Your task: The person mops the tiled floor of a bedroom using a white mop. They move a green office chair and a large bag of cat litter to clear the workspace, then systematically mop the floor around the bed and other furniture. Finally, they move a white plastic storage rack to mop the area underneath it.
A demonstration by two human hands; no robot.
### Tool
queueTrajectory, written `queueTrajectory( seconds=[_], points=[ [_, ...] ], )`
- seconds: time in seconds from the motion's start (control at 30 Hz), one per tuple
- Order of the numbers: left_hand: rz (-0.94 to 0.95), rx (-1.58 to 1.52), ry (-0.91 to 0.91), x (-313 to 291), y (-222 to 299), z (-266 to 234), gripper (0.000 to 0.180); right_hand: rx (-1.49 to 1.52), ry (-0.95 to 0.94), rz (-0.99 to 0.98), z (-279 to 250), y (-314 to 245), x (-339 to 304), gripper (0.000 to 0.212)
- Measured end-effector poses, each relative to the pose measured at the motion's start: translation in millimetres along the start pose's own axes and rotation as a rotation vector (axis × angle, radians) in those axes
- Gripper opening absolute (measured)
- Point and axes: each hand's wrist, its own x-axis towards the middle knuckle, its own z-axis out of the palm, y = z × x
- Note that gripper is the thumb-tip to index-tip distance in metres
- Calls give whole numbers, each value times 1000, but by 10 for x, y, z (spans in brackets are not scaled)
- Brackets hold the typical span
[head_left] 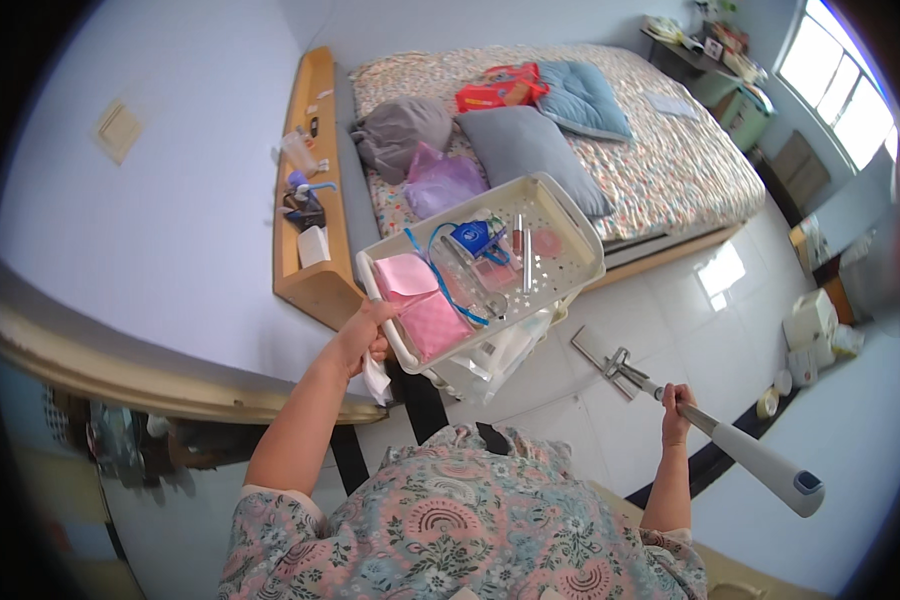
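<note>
My left hand (362,337) is closed round the near left end of a white storage cart (577,222), on its handle. A crumpled white tissue (375,380) hangs just under that hand. In the cart's top tray lie a pink pouch (434,325), a blue lanyard (437,272), a blue badge (473,236) and slim tubes (527,262). My right hand (678,412) grips the pole of a flat mop (710,428), its grey-white handle end pointing to the lower right. The mop's metal head (610,362) is down at the tiled floor, right of the cart.
Beyond the cart stands a bed (660,175) with cushions (530,160), a red bag (500,88) and a purple plastic bag (440,182). A wooden headboard shelf (315,100) holds small items. Tape rolls (770,400) and white boxes (812,328) line the right wall.
</note>
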Motion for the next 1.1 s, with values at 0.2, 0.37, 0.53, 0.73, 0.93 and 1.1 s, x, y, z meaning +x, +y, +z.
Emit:
queueTrajectory(
  seconds=[0.2,0.37,0.53,0.73,0.93,1.1],
  points=[
    [-64,-237,-99,103,-101,-103,18,-45,-55,33,-101,-360,-722,23],
    [-79,-218,-183,175,-43,-176,18,-153,-43,-27,70,-594,-1307,21],
    [-55,-166,-272,353,-64,-291,20,-159,-14,-60,264,-861,-1872,21],
    [-35,-156,-418,774,-180,-502,20,-153,7,-30,597,-958,-2443,20],
    [3,-110,-470,872,-120,-459,25,-120,61,-39,1206,-983,-3049,19],
    [21,-126,-505,1110,-184,-510,21,-111,133,-60,1807,-1040,-3426,19]
  ],
)
